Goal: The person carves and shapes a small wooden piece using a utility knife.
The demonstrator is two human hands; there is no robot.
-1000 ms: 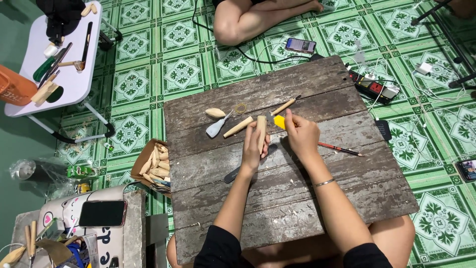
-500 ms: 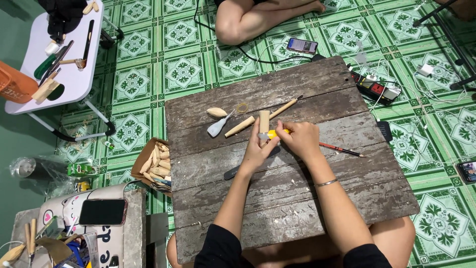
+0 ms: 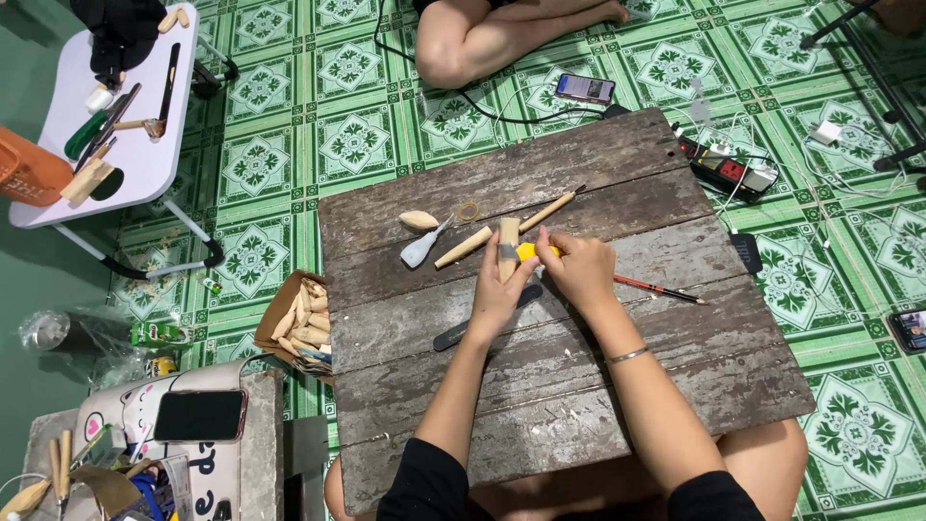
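My left hand (image 3: 502, 294) grips a pale wooden block (image 3: 507, 240) that stands on the worn plank board (image 3: 559, 386). My right hand (image 3: 577, 268) holds a yellow-handled tool (image 3: 526, 252) against the block's side. Close by on the board lie a round wooden stick (image 3: 462, 247), a thin brush-like stick (image 3: 552, 206), a small light-bladed tool (image 3: 422, 248), a carved oval wood piece (image 3: 419, 219) and a red pencil (image 3: 659, 288). A dark flat tool (image 3: 451, 337) lies under my left wrist.
A cardboard box of wood pieces (image 3: 301, 316) sits left of the board. Another person's legs (image 3: 492, 34) and a phone (image 3: 585, 88) are beyond it, a power strip (image 3: 725, 165) to the right. A small white table (image 3: 116, 116) with tools stands far left.
My left hand slid down from the top of the block to grip its lower part. My right hand moved left with the yellow tool, up against the block.
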